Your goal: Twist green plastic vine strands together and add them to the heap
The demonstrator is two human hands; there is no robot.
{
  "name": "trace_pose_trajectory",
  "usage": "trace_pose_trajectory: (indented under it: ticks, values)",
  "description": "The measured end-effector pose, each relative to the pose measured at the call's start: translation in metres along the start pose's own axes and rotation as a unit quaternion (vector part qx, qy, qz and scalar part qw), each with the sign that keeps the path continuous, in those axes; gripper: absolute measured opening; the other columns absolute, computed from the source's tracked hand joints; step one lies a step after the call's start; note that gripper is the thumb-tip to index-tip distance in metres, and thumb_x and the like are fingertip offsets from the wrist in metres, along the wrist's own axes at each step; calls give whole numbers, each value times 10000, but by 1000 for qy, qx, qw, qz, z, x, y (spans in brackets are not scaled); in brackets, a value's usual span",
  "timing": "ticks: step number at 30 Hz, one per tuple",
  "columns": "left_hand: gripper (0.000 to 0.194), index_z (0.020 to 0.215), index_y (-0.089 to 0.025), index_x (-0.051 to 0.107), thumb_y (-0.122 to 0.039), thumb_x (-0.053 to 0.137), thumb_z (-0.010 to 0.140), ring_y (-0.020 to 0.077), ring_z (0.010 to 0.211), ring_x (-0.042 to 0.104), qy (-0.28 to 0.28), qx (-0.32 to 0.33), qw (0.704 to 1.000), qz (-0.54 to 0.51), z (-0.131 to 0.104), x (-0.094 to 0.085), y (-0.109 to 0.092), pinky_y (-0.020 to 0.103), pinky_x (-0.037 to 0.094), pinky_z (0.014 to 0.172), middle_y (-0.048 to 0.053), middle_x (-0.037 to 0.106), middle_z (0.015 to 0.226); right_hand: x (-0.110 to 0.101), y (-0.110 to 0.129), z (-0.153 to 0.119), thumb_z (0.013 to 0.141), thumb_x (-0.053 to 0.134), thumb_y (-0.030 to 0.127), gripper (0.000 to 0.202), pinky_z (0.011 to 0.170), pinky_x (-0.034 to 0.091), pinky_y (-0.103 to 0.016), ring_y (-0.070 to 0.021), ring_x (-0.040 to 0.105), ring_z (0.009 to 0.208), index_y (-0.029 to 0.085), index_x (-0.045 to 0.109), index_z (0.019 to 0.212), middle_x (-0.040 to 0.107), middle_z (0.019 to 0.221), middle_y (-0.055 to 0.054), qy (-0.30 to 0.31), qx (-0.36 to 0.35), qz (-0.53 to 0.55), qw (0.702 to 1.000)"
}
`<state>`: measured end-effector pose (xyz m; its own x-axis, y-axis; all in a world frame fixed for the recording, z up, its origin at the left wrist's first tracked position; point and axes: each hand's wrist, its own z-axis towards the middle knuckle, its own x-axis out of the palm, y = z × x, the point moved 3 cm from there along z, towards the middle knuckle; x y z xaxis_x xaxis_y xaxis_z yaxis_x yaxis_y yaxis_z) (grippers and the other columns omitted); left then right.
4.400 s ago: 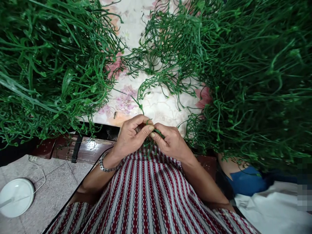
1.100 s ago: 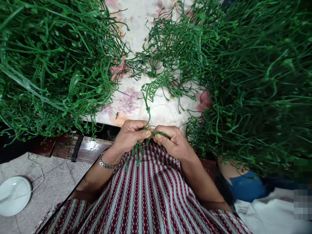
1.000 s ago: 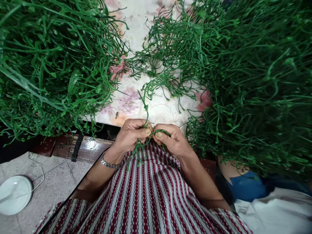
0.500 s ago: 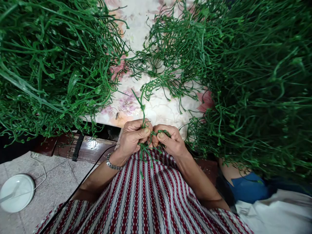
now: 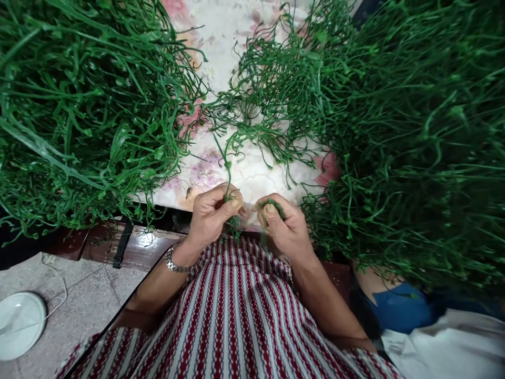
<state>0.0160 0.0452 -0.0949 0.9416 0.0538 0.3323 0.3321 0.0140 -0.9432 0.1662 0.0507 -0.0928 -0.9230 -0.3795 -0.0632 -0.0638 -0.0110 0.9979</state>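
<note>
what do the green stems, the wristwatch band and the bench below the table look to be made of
Green stems: probably moulded plastic, judging by their glossy, even green.
Watch band: likely polished metal; its links shine silver.
Bench: perhaps varnished or painted wood, reddish brown with glare and worn edges.

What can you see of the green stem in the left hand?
The green stem is thin, gently curved, with a knot partway up and its tip leaning left. It looks like plastic, though I cannot be sure. The left hand pinches it between thumb and fingers, upper part over the floral cloth. Fingers hide its lower part; whether the sprigs below belong to it, I cannot tell.
</note>
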Motion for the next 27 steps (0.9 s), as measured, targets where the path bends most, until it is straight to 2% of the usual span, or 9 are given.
trace_pose_trajectory:
  ticks: [5,7,9,12,16,18,22,24,27]
  values:
    - [163,621,-150,615,-264,642,733,97,588,474,-21,7,999,-28,0,2,1,215,391,560,-2,486,627,7,4,0,877,440,444,323,626,408,-231,-120,529,686,155,585,872,585,778,-27,28,-23,-28,999]
    - [154,621,-153,607,-255,647,729,97,599,471,-30,0,999,-30,-2,4,2,214,386,566,-5,487,637,8,6,-1,858,431,506,384,617,404,-234,-125,522,681,154,579,896,580,783,-29,31,-30,-28,999]
    - [162,610,-153,596,-253,661,719,92,608,463,-38,-12,999,-15,-3,5,3,209,379,571,-10,477,648,9,7,-1,807,505,529,382,560,370,-224,-108,465,607,161,569,888,530,698,3,25,-30,-68,997]
    - [183,598,-145,581,-247,663,725,78,596,433,-44,-21,999,21,-4,5,6,196,356,562,-21,454,627,12,10,0,734,647,395,255,531,315,-216,-86,380,552,173,529,779,438,616,45,5,-39,-198,979]
    - [174,639,-150,585,-277,649,739,72,549,422,-47,-12,997,56,-3,3,6,192,353,533,-30,466,589,15,11,0,790,554,198,168,555,312,-215,-79,381,556,178,439,668,412,614,46,-1,-66,-273,960]
    - [151,704,-157,602,-297,635,750,78,566,451,-23,-28,996,82,-4,1,4,193,373,546,-22,511,626,14,10,-1,804,549,209,183,557,315,-214,-82,391,566,181,425,672,408,619,45,7,-74,-263,962]
    - [115,812,-169,599,-277,606,772,98,662,504,76,-63,981,167,-10,0,-4,202,399,624,0,572,737,10,6,-3,831,541,246,200,557,314,-212,-84,379,573,185,411,692,399,635,44,5,-86,-223,971]
    - [97,738,-161,572,-246,589,781,96,640,484,91,-44,974,204,-13,-3,-7,202,382,611,-6,545,688,10,6,-2,842,531,242,199,564,314,-212,-82,377,578,185,405,698,394,645,43,17,-90,-212,973]
    - [172,638,-155,502,-203,555,795,86,592,436,82,-1,970,229,-16,-5,-9,201,345,567,-18,492,631,12,7,-1,861,498,240,180,587,321,-221,-92,391,607,184,404,718,396,665,33,50,-99,-214,971]
